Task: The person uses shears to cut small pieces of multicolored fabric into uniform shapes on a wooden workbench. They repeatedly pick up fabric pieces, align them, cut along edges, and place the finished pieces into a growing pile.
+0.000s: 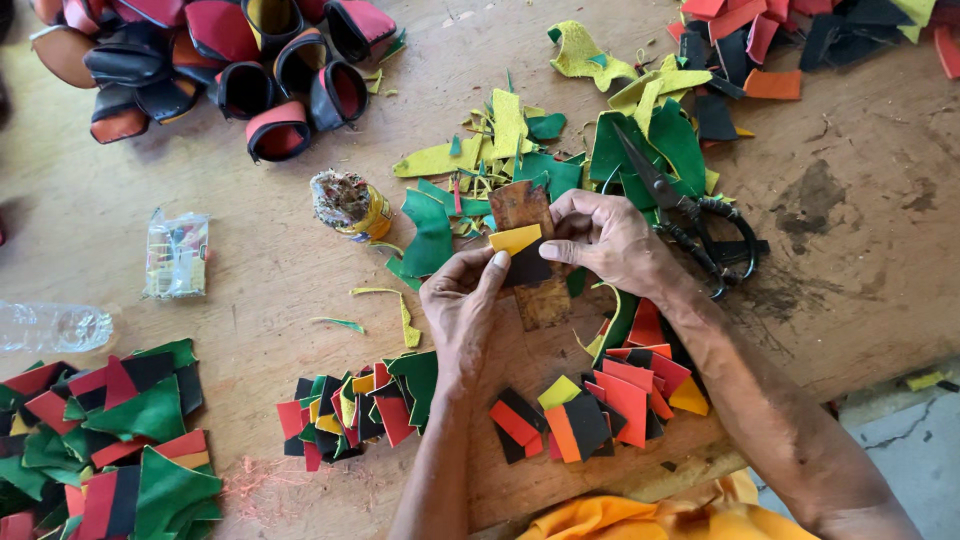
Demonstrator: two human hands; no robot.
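Two hands join small leather pieces over a wooden table (260, 270) strewn with coloured offcuts.

The table carries, at top left, a heap of red-and-black pouches (210, 65); at lower left, a stack of sewn patches (110, 440); in the middle, green and yellow scraps (540, 150) with black scissors (700, 225) lying on them, blades open, just beside the right hand (605, 240). The left hand (462, 300) and the right hand both pinch, fingertips closed, a yellow piece (515, 238) laid against a black piece (530, 268), held above a brown board (535, 260). Judged risks: the pinch is shallow, so the pieces may slide out of line; the right wrist could brush the scissors' blades; loose scraps nearby may stick to the work.
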